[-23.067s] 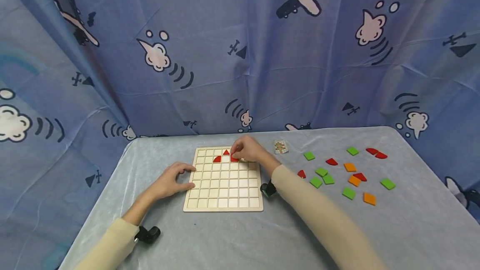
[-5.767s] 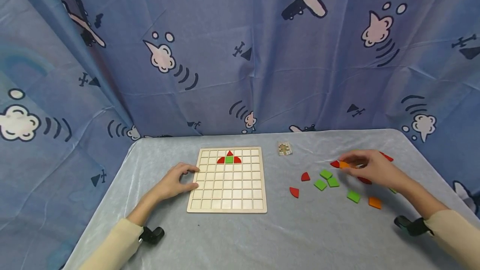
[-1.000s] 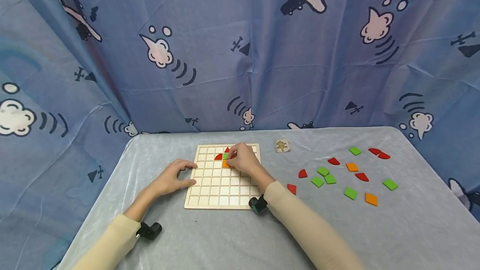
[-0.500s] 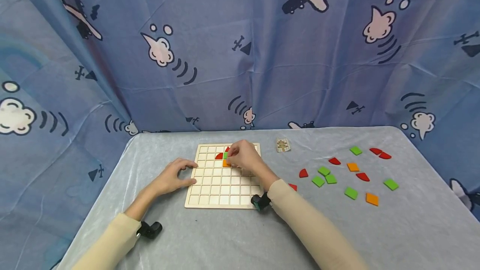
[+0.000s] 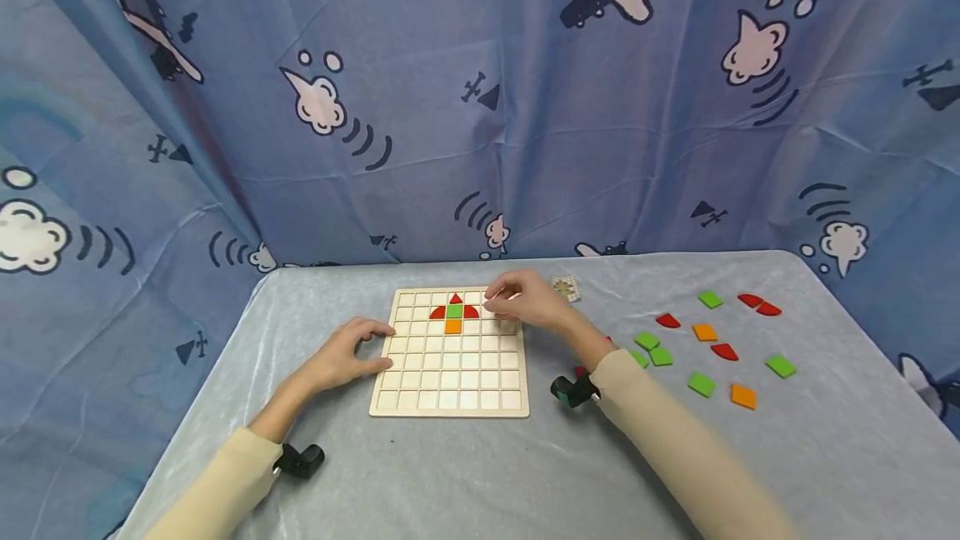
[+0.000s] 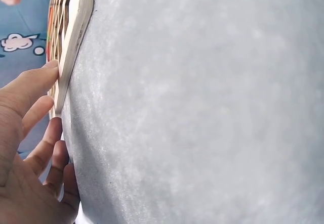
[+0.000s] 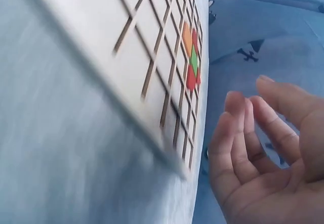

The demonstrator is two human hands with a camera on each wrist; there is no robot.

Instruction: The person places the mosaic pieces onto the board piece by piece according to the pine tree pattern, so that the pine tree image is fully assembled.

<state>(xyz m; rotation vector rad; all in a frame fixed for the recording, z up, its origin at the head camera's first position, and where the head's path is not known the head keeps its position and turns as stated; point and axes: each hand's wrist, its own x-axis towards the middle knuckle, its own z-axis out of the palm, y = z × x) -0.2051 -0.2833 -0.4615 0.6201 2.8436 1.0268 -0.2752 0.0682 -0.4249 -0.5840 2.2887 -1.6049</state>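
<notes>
On the wooden grid board [image 5: 450,373] several tiles lie in cells near its far edge. A red triangle [image 5: 455,298] tops a green square tile [image 5: 454,312], which has a red quarter-circle tile [image 5: 438,313] to its left and another to its right. Just below the green one sits an orange square tile [image 5: 453,327]. My left hand [image 5: 341,355] rests with thumb and fingertips against the board's left edge. Over the board's upper right part, my right hand [image 5: 528,300] hovers with loosely bent fingers and holds nothing; the right wrist view shows a gap between thumb and fingers [image 7: 223,133].
Loose green, red and orange tiles are scattered on the right of the grey cloth-covered table [image 5: 450,473], among them an orange tile [image 5: 743,396]. A small pattern card [image 5: 567,287] lies behind my right hand, partly covered. A blue printed curtain [image 5: 420,107] hangs behind the table.
Since the oldest frame, green and orange squares have joined the red pieces on the board. My right hand has just let go of the orange square and moved right. The left hand stays put.
</notes>
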